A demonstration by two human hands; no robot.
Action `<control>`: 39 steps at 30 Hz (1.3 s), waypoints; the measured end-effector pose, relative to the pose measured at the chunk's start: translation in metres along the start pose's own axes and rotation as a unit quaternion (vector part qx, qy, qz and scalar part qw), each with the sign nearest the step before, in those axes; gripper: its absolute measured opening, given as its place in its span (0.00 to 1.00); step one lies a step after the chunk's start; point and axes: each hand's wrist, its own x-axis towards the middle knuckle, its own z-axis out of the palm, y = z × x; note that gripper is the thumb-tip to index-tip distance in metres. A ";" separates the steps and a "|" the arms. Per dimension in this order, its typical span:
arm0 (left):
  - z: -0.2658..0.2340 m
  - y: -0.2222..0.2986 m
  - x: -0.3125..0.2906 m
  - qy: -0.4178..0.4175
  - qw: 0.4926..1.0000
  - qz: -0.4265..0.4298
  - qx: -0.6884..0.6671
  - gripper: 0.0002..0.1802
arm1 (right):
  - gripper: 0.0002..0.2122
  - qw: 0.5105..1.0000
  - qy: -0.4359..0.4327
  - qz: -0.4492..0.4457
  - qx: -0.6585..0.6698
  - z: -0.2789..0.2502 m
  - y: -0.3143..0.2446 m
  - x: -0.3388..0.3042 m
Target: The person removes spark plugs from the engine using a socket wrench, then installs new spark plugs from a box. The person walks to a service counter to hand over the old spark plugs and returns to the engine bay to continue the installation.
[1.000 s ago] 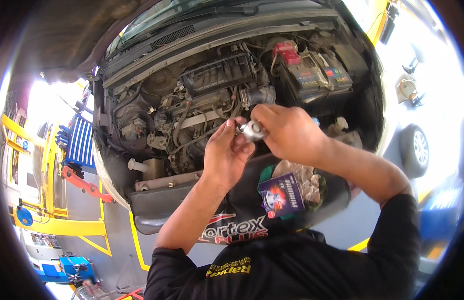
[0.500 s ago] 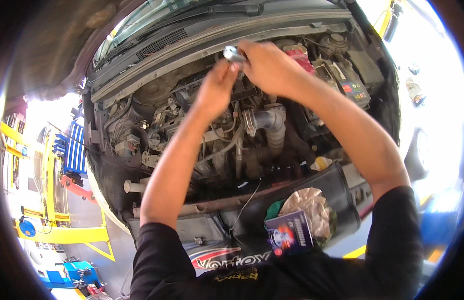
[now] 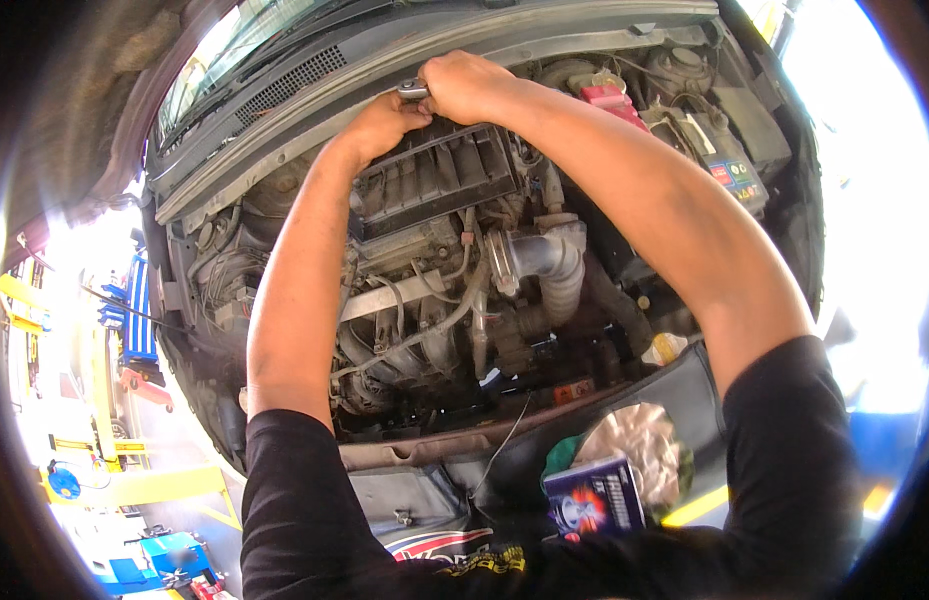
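Both hands and the silver tool [image 3: 413, 90] have moved away from the body, toward the rear of the engine bay [image 3: 574, 42]. Right hand [image 3: 469, 85] fingers curl tightly around the tool; left hand [image 3: 384, 128] fingers bunch just below its head, whether gripping I cannot tell. Its shiny, rounded end points left, visible long axis roughly sideways, the rest hidden. Nearer the person sits a black ribbed housing [image 3: 439, 182].

A black short-sleeved shirt [image 3: 634, 572] is worn, its front printed with yellow lettering [image 3: 499, 562]. The left sleeve [image 3: 296, 480] and right sleeve [image 3: 789, 425] are plain and straight-hemmed; the left hand [image 3: 376, 130] and right hand [image 3: 471, 88] are left bare.
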 end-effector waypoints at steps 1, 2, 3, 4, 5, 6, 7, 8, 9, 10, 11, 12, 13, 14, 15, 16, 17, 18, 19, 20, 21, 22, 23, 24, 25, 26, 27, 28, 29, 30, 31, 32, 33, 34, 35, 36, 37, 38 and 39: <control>-0.003 -0.006 -0.001 -0.013 1.000 0.004 -0.017 0.23 | 0.13 1.000 0.001 -0.004 -0.008 0.001 -0.002 0.000; -0.009 -0.017 0.001 -0.026 0.999 0.008 -0.035 0.25 | 0.13 1.000 0.018 -0.008 -0.002 0.004 -0.005 -0.001; -0.011 -0.018 0.002 -0.041 0.998 0.015 -0.053 0.26 | 0.14 0.999 0.035 -0.009 0.000 0.006 -0.003 -0.002; -0.011 -0.018 0.002 -0.053 0.998 0.000 0.037 0.28 | 0.15 0.999 0.052 -0.010 0.003 0.008 -0.002 -0.002; -0.010 -0.018 0.005 -0.055 0.997 -0.008 0.044 0.28 | 0.16 0.998 0.054 -0.008 0.008 0.009 0.000 -0.003; -0.008 -0.015 0.007 -0.058 0.997 -0.016 0.052 0.28 | 0.16 0.998 0.056 -0.005 0.013 0.012 0.003 -0.003; -0.005 -0.012 0.010 -0.061 0.996 -0.023 0.061 0.27 | 0.17 0.998 0.058 -0.002 0.017 0.015 0.007 -0.002; -0.002 -0.009 0.012 -0.054 0.997 -0.039 0.045 0.27 | 0.16 0.998 0.062 -0.009 0.010 0.016 0.010 -0.001; 0.000 -0.001 0.008 -0.046 0.997 -0.057 0.029 0.27 | 0.16 0.998 0.065 -0.016 0.005 0.015 0.012 0.002; 0.003 0.003 0.008 -0.038 0.996 -0.075 0.014 0.26 | 0.16 0.997 0.068 -0.023 -0.001 0.015 0.015 0.004; 0.004 -0.007 0.018 -0.043 0.997 -0.065 0.005 0.26 | 0.15 0.997 0.074 -0.012 0.006 0.017 0.018 0.002; -0.002 -0.034 0.025 -0.039 0.997 -0.066 -0.003 0.26 | 0.15 0.997 0.077 -0.013 0.020 0.016 0.003 -0.003; -0.003 -0.037 0.027 -0.041 0.997 -0.058 -0.011 0.26 | 0.15 0.996 0.082 -0.004 0.029 0.014 0.000 -0.007; -0.003 -0.041 0.029 -0.040 0.998 -0.056 0.008 0.26 | 0.15 0.997 0.078 -0.005 0.027 0.013 -0.001 -0.007; 0.000 -0.030 0.026 -0.042 0.998 -0.049 0.026 0.26 | 0.15 0.997 0.075 -0.002 0.021 0.013 0.003 -0.007; 0.003 -0.023 0.026 -0.044 0.997 -0.042 0.044 0.26 | 0.14 0.997 0.072 0.001 0.016 0.012 0.006 -0.006; 0.004 -0.021 0.029 -0.048 0.996 -0.053 0.047 0.26 | 0.14 0.996 0.083 0.010 0.023 0.013 0.008 -0.006; 0.003 -0.019 0.029 -0.050 0.995 -0.066 0.049 0.26 | 0.14 0.995 0.093 0.016 0.030 0.015 0.006 -0.004; 0.002 -0.018 0.030 -0.052 0.994 -0.078 0.052 0.26 | 0.13 0.994 0.104 0.022 0.038 0.017 0.006 -0.003; 0.001 -0.016 0.030 -0.060 0.993 -0.080 0.061 0.26 | 0.13 0.994 0.101 0.016 0.041 0.016 0.008 -0.003; 0.001 -0.014 0.029 -0.068 0.992 -0.084 0.067 0.27 | 0.13 0.995 0.095 0.009 0.043 0.014 0.009 -0.007; 0.001 -0.012 0.029 -0.076 0.991 -0.087 0.074 0.28 | 0.14 0.995 0.090 0.002 0.044 0.010 0.009 -0.012; 0.003 -0.010 0.027 -0.069 0.992 -0.068 0.079 0.28 | 0.14 0.995 0.085 0.007 0.046 0.009 0.008 -0.014; 0.004 -0.007 0.022 -0.059 0.993 -0.051 0.085 0.28 | 0.14 0.995 0.082 0.009 0.049 0.008 0.007 -0.015; 0.003 -0.006 0.019 -0.050 0.994 -0.034 0.092 0.29 | 0.14 0.996 0.078 0.012 0.051 0.007 0.005 -0.015; 0.001 -0.017 0.027 -0.055 0.993 -0.017 0.108 0.29 | 0.15 0.995 0.078 0.024 0.057 0.005 0.004 -0.015; 0.001 -0.033 0.045 -0.061 0.991 0.001 0.122 0.30 | 0.15 0.995 0.077 0.038 0.060 0.003 0.005 -0.015; 0.002 -0.037 0.051 -0.069 0.988 0.020 0.135 0.31 | 0.16 0.994 0.074 0.053 0.063 0.003 0.007 -0.016; 0.001 -0.043 0.057 -0.079 0.987 0.005 0.139 0.31 | 0.17 0.993 0.072 0.061 0.069 0.003 0.010 -0.018; 0.003 -0.036 0.057 -0.090 0.986 -0.009 0.142 0.31 | 0.17 0.992 0.069 0.071 0.074 0.004 0.013 -0.022; 0.004 -0.030 0.058 -0.102 0.984 -0.023 0.146 0.31 | 0.18 0.991 0.067 0.081 0.080 0.005 0.014 -0.024; 0.004 -0.026 0.056 -0.097 0.983 -0.037 0.150 0.30 | 0.19 0.991 0.070 0.081 0.082 0.006 0.015 -0.024; 0.005 -0.019 0.050 -0.092 0.982 -0.051 0.157 0.30 | 0.19 0.990 0.074 0.082 0.086 0.008 0.014 -0.026; 0.006 -0.017 0.047 -0.087 0.981 -0.065 0.163 0.29 | 0.20 0.989 0.078 0.082 0.090 0.009 0.014 -0.026; 0.007 -0.019 0.050 -0.092 0.981 -0.063 0.159 0.31 | 0.19 0.989 0.079 0.086 0.093 0.010 0.014 -0.026; 0.005 -0.024 0.053 -0.096 0.981 -0.065 0.154 0.32 | 0.19 0.988 0.078 0.088 0.098 0.011 0.013 -0.024; 0.004 -0.029 0.056 -0.100 0.981 -0.067 0.150 0.33 | 0.19 0.987 0.077 0.090 0.104 0.012 0.012 -0.022; 0.002 -0.034 0.057 -0.103 0.981 -0.069 0.146 0.34 | 0.20 0.991 0.055 0.082 0.093 0.011 0.013 -0.020; 0.003 -0.036 0.058 -0.099 0.981 -0.046 0.157 0.34 | 0.20 0.993 0.033 0.076 0.078 0.009 0.018 -0.019</control>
